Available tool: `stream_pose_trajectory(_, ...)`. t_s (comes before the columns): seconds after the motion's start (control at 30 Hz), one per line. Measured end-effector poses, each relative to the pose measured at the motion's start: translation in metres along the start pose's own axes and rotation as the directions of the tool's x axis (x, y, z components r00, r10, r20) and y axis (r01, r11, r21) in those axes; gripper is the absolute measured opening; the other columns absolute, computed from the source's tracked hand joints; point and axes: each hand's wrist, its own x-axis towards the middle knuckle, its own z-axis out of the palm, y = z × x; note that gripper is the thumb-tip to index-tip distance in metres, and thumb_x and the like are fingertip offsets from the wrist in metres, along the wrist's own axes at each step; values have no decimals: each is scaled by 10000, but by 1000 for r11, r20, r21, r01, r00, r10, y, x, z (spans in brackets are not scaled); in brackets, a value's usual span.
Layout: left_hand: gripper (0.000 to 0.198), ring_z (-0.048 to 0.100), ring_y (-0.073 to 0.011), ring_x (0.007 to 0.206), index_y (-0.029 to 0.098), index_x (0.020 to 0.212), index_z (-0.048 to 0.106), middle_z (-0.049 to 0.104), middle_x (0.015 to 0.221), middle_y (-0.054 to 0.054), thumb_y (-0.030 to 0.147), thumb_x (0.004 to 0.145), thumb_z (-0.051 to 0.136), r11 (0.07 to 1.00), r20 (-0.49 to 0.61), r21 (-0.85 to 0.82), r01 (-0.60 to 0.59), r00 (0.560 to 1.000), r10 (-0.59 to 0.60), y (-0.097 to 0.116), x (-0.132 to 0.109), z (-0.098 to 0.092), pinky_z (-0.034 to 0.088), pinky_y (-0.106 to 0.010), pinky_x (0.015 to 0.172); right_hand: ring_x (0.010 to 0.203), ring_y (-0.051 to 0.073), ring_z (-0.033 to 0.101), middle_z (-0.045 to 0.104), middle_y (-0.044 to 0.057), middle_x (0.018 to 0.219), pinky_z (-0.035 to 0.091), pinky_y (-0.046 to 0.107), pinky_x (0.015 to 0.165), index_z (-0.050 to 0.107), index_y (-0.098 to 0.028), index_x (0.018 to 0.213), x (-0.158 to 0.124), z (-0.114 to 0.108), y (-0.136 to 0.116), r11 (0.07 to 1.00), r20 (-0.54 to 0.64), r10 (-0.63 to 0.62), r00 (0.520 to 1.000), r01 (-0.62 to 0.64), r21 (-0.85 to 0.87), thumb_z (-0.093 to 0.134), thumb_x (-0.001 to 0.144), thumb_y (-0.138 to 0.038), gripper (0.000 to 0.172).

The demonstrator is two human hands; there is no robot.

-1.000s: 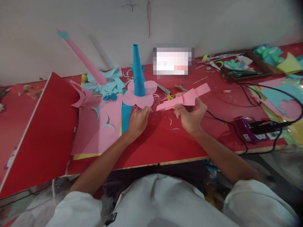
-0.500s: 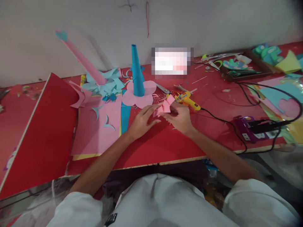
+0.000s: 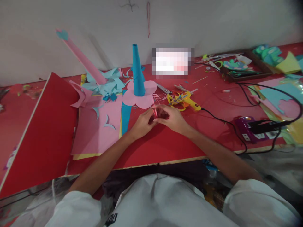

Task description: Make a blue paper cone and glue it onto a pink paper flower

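Red sheet [image 3: 42, 126] propped aside at left. Left hand [image 3: 142, 123] and right hand [image 3: 171, 118] meet mid-table [image 3: 165, 145], fingers of both pinched shut on small pink paper piece [image 3: 155, 112], bracing it. Glue gun [image 3: 183, 100] just beyond.

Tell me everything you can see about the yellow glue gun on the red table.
The yellow glue gun lies on its side on the red table, just beyond the right hand and touched by neither hand. Its body looks like glossy yellow plastic. A black cord runs from its right end toward the purple power strip. Paper scraps and scissors lie beside it.
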Motion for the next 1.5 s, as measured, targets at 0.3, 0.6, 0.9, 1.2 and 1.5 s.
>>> stream_pose_trajectory(0.3, 172, 670, -181, 822, 164, 999, 672, 730, 969, -81, 327, 1038, 634, 999, -32, -33, -41, 999, 40, 2, 2, -2, 539, -296, 762, 684, 150, 592, 673, -9, 795, 489, 280, 638, 708, -232, 1207, -2, -3, 0, 1000, -20, -5, 1000, 5, 16, 785, 924, -566, 445)
stream_pose_trajectory(0.6, 299, 722, -223, 953, 168, 956, 720, 775, 1045, -104, 459, 1019, 691, 998, 53, -62, -10, 999, 14, 1, -1, -9, 575, -351, 865, 725, 151, 626, 694, -16, 829, 497, 270, 665, 705, -249, 1142, -2, -2, 0, 1000, -4, -7, 1000, 7, 31, 767, 939, -374, 246)
stream_pose_trajectory(0.9, 462, 708, -213, 875, 159, 1011, 695, 764, 1003, -90, 617, 957, 723, 981, 29, -157, 113, 994, -110, 6, 3, -18, 554, -323, 784, 776, 173, 672, 738, 9, 908, 507, 288, 678, 667, -244, 1107, 0, -5, 2, 999, -10, 7, 1000, -7, 34, 737, 932, -342, 212)
stream_pose_trajectory(1.2, 681, 744, -297, 1218, 153, 1415, 628, 743, 1362, -177, 657, 963, 699, 940, 65, -278, 199, 980, -188, 7, -1, -16, 586, -419, 1070, 716, 165, 651, 730, 7, 861, 498, 298, 645, 650, -240, 1063, 0, -6, -2, 995, -25, 29, 999, -27, 94, 813, 887, -602, 434)
stream_pose_trajectory(1.5, 675, 706, -304, 1332, 249, 1530, 511, 668, 1498, -162, 599, 986, 704, 946, 25, -283, 160, 987, -160, 5, -2, -13, 608, -424, 1088, 742, 171, 649, 720, 14, 886, 517, 312, 677, 614, -246, 988, -1, -6, -2, 993, -51, 42, 998, -36, 111, 788, 863, -706, 507)
